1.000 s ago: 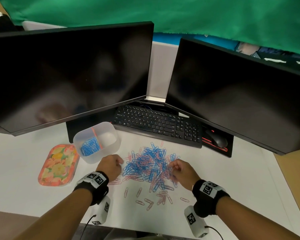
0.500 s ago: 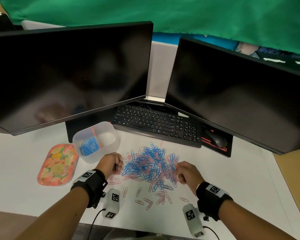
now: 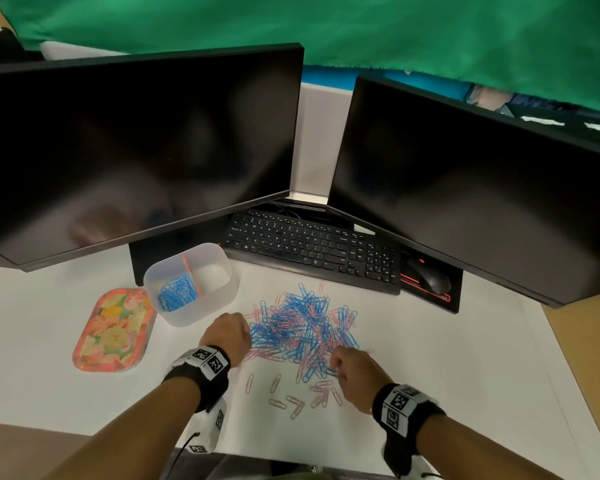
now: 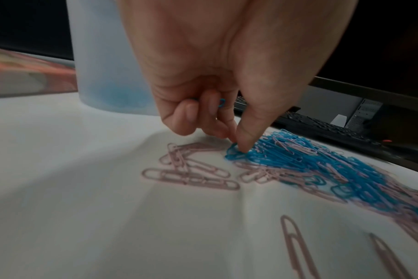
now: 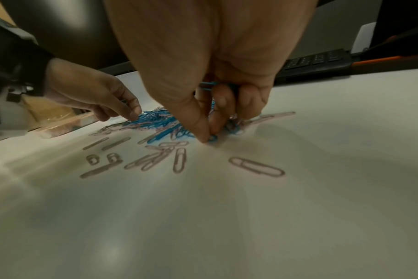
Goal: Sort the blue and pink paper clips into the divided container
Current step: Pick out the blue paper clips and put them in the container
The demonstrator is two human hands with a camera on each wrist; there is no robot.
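Note:
A mixed pile of blue and pink paper clips point(image 3: 302, 330) lies on the white desk mat point(image 3: 447, 375). The translucent divided container point(image 3: 191, 284) stands to its left; blue clips point(image 3: 175, 294) fill its left compartment, the right one looks bare. My left hand point(image 3: 227, 332) sits at the pile's left edge, pinching a blue clip point(image 4: 234, 152) on the mat, with another blue clip point(image 4: 221, 102) held under its curled fingers. My right hand point(image 3: 355, 374) is at the pile's near right edge, thumb and forefinger pinching a blue clip point(image 5: 212, 138), more blue clips point(image 5: 207, 85) tucked in its palm.
Loose pink clips point(image 3: 291, 400) lie scattered in front of the pile. A floral tray point(image 3: 113, 329) lies left of the container. A keyboard point(image 3: 312, 249), a mouse point(image 3: 430, 278) and two dark monitors point(image 3: 136, 143) stand behind.
My right hand has pulled back toward the near right edge of the pile. My left hand has shifted slightly right, up against the pile's left edge.

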